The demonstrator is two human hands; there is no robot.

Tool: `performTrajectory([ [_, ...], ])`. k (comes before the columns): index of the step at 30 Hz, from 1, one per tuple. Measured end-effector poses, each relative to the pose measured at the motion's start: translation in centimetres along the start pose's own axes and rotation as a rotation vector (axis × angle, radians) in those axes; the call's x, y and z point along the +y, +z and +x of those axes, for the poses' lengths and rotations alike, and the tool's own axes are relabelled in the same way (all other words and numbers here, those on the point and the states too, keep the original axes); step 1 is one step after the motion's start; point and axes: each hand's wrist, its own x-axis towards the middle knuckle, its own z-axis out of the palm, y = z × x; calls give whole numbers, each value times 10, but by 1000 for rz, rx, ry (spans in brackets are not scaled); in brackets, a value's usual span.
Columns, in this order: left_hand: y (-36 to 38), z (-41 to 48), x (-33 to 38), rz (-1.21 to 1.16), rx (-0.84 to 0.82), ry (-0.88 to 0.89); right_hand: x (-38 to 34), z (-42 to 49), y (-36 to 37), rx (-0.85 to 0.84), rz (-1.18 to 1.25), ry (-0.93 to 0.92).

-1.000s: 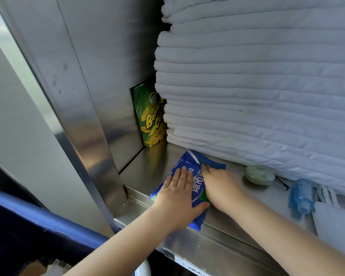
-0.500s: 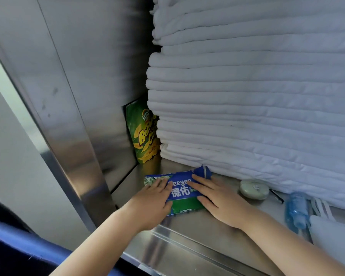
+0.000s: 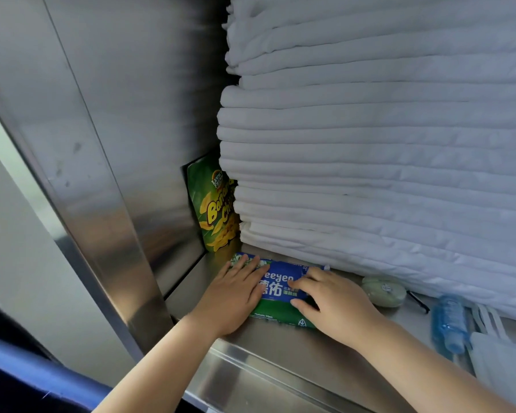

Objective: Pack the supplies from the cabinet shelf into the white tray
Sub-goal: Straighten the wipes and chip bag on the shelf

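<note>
Wipes pack (image 3: 279, 290) on steel shelf (image 3: 283, 344): my left hand (image 3: 230, 296) presses it, fingers straight; my right hand (image 3: 337, 305) grips it, fingers curled.

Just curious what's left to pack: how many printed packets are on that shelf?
2. The wipes pack lies flat under the left hand and right hand; the chips bag stands in the back corner beside the linens. Others may hide behind the linens.
</note>
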Motion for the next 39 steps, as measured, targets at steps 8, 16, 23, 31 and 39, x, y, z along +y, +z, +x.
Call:
performTrajectory([
  [8, -3, 4, -5, 18, 18, 92, 1, 1, 22, -155, 102, -93],
  [16, -7, 6, -8, -87, 52, 9, 2, 5, 19, -234, 124, -55],
  [23, -62, 6, -12, -25, 614, -283, 3, 5, 19, -231, 148, -57],
  [31, -115, 32, -20, 271, 589, -473, 4, 5, 24, -193, 158, -68],
  [39, -142, 40, -10, 306, 566, -501, 3, 5, 20, -209, 173, -62],
])
